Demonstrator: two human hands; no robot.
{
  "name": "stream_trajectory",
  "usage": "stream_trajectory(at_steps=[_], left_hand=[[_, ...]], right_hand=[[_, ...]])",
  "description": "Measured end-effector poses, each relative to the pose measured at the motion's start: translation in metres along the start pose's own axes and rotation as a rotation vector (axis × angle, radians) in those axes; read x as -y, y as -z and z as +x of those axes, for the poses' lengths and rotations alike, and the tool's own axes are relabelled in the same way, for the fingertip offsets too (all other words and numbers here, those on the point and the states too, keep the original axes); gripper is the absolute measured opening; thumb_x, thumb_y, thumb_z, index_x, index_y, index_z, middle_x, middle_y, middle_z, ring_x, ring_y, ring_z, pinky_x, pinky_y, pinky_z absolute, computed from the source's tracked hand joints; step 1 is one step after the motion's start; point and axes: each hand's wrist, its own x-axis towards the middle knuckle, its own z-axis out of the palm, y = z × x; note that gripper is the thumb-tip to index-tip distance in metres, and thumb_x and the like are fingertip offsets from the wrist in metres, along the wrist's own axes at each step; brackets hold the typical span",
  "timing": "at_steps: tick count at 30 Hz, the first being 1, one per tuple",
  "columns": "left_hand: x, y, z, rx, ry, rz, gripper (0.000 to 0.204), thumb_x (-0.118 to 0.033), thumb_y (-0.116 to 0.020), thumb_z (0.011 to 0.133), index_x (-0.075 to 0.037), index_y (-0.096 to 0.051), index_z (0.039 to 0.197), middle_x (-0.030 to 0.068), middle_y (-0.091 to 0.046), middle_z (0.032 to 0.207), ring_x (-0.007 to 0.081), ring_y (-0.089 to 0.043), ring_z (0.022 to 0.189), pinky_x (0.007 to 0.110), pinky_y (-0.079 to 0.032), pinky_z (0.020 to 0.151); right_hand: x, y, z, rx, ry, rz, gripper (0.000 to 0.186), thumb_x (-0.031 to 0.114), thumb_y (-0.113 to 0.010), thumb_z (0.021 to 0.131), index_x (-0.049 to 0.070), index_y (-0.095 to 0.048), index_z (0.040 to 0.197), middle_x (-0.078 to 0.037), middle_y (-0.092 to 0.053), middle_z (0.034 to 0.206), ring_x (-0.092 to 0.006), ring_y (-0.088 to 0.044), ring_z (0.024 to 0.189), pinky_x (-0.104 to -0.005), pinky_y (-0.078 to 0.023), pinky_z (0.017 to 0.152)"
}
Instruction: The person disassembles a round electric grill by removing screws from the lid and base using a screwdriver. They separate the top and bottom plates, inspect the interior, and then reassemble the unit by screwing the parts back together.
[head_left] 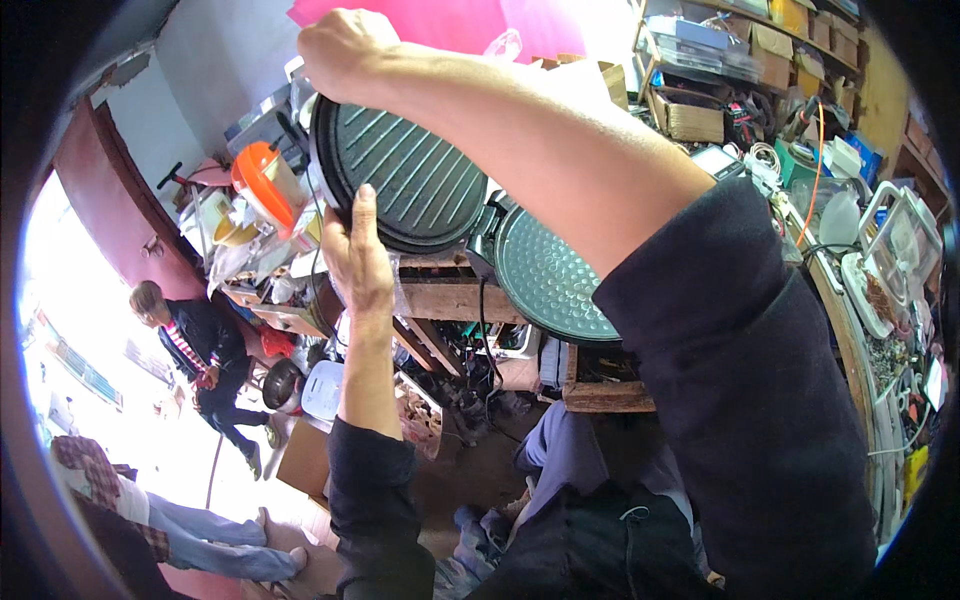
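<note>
An electric griddle lies opened out on the wooden bench, its two round dark plates joined by a hinge. The left half is a ridged plate, tilted up; the right half is a dimpled plate, partly covered by my right forearm. My left hand grips the ridged half's near left rim, thumb over the edge and fingers behind. Across the top reaches my right arm, and my right hand is closed in a fist by that half's far left edge. Whatever sits inside that fist is hidden.
A black power cord hangs below the hinge. Boxes, cables and tools crowd the bench on the right. An orange bucket stands at the left. Two people are on the left, one in a dark jacket, the other in jeans.
</note>
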Motion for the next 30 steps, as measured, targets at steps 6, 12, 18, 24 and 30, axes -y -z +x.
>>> stream_trajectory(at_steps=[6,12,18,24,30], left_hand=[[0.003,-0.026,0.016,0.006,0.031,0.031,0.041,-0.039,-0.071,0.099,-0.006,-0.062,0.076,-0.0032,-0.049,0.075,0.011,-0.041,0.072,0.031,-0.037,0.065],[0.008,0.001,0.039,-0.039,0.16,0.354,0.053,-0.046,-0.071,0.098,0.006,-0.07,0.09,0.0067,-0.063,0.079,0.0169,-0.051,0.077,0.037,-0.043,0.073],[0.027,-0.004,0.064,0.051,0.097,0.236,0.058,-0.05,-0.07,0.097,0.008,-0.072,0.095,0.0074,-0.066,0.085,0.0159,-0.053,0.08,0.033,-0.046,0.077],[0.019,-0.02,0.07,0.034,0.114,0.333,0.062,-0.052,-0.071,0.096,0.008,-0.07,0.083,0.0071,-0.062,0.078,0.0161,-0.051,0.076,0.034,-0.044,0.073],[0.07,0.011,0.094,0.079,0.042,0.185,0.059,-0.05,-0.072,0.095,0.001,-0.06,0.067,0.0033,-0.054,0.068,0.0146,-0.046,0.067,0.034,-0.042,0.064]], right_hand=[[-0.06,0.016,-0.023,-0.297,-0.229,0.426,0.023,0.025,-0.074,0.089,0.002,-0.078,0.09,-0.021,-0.073,0.085,-0.0342,-0.075,0.082,-0.0398,-0.061,0.078],[-0.063,0.061,-0.131,-0.429,-0.256,0.602,0.019,0.021,-0.076,0.086,0.002,-0.077,0.086,-0.028,-0.071,0.089,-0.0388,-0.073,0.089,-0.046,-0.056,0.083],[-0.107,0.102,-0.303,-0.406,-0.619,0.715,0.016,0.013,-0.072,0.097,-0.001,-0.077,0.101,-0.007,-0.075,0.085,-0.011,-0.07,0.076,-0.0248,-0.055,0.069],[-0.13,0.114,-0.43,-0.576,-0.73,0.441,0.011,0.006,-0.071,0.097,-0.001,-0.075,0.105,-0.011,-0.073,0.112,-0.0139,-0.068,0.097,-0.027,-0.052,0.088],[-0.092,0.1,-0.458,-0.543,-0.767,0.351,0.01,0.005,-0.076,0.093,0.001,-0.075,0.103,-0.011,-0.071,0.114,-0.0185,-0.067,0.103,-0.0308,-0.053,0.091]])
